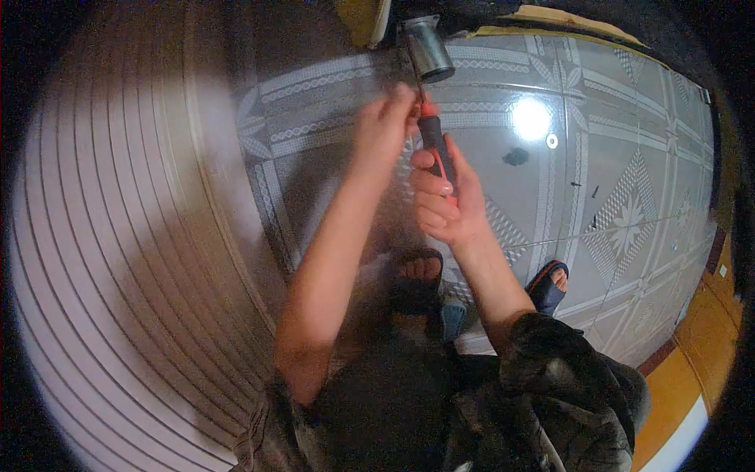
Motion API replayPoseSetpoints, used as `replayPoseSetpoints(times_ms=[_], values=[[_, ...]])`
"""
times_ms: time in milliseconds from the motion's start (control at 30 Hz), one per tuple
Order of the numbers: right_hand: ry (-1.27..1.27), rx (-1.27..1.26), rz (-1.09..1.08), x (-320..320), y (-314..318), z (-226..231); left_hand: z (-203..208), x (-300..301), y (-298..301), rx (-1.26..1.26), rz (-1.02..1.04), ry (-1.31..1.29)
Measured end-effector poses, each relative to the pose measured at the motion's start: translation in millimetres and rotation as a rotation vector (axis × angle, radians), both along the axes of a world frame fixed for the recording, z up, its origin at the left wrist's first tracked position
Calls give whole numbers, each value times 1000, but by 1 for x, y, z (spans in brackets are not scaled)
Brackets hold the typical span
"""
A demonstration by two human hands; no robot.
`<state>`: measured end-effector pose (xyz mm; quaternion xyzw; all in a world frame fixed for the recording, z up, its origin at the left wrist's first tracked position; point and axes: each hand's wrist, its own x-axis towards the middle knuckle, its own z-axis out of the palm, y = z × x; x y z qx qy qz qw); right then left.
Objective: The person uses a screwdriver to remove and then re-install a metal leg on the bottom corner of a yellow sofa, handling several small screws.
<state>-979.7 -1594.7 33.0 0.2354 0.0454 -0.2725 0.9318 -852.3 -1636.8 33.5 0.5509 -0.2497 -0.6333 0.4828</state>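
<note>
My right hand (444, 193) is wrapped round the red-and-black handle of a screwdriver (432, 134), whose shaft points away from me. Where the shaft leaves the handle, the fingers of my left hand (384, 122) are closed in a pinch, a little blurred. Just right of the shaft, a shiny metal cylindrical leg (430, 53) with a flat mounting plate juts from a dark piece of furniture (503, 17). The screwdriver's tip lies by that plate; whether it sits in a screw cannot be made out.
Several small dark screws (594, 191) and a pale ring-shaped washer (552, 141) lie on the patterned tile floor (535, 197) to the right, near a dark smudge (515, 157). A ribbed panel (141, 236) fills the left side. Sandalled feet (548, 285) are below my arms.
</note>
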Motion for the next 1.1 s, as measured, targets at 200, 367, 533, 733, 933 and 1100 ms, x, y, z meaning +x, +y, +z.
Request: replayPoseSetpoints(times_ms=[200, 367, 533, 733, 933, 1100], values=[[40, 58, 50, -22, -15, 29, -60, 31, -61, 70, 276, -90], [65, 54, 93, -19, -17, 30, -100, 34, -88, 7, 302, -609], [405, -135, 136, -16, -11, 15, -116, 51, -82, -114, 318, -719], [1847, -895, 78, -13, -12, 17, -65, 24, -65, -367, 415, -1202], [1341, -515, 253, 3, -18, 31, -71, 25, -66, -444, 377, -1381], [489, -65, 116, -19, -21, 12, -70, 30, -68, -477, 269, -1449]])
